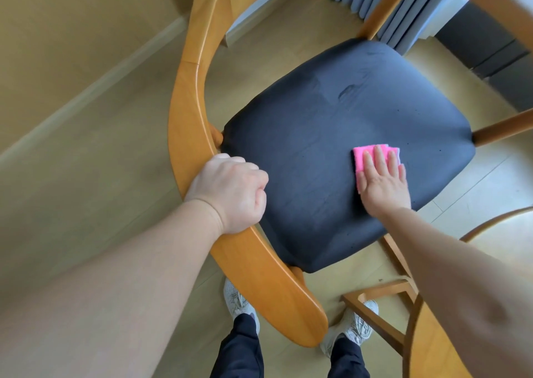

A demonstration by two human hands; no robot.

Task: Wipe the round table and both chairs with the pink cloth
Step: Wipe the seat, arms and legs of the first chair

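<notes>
A wooden chair with a curved backrest (190, 98) and a dark padded seat (331, 135) fills the middle of the view. My left hand (230, 190) grips the backrest rail, fingers curled round it. My right hand (383, 178) lies flat on the folded pink cloth (360, 154) and presses it onto the right part of the seat with straight fingers. Faint smear marks show on the seat's far half.
A second wooden piece (383, 317), a chair or table frame, stands at the lower right beside my feet (239, 305). A rounded wooden edge (496, 219) shows at the right. Grey curtains (403, 5) and a dark cabinet (490, 43) lie beyond. The floor is light wood.
</notes>
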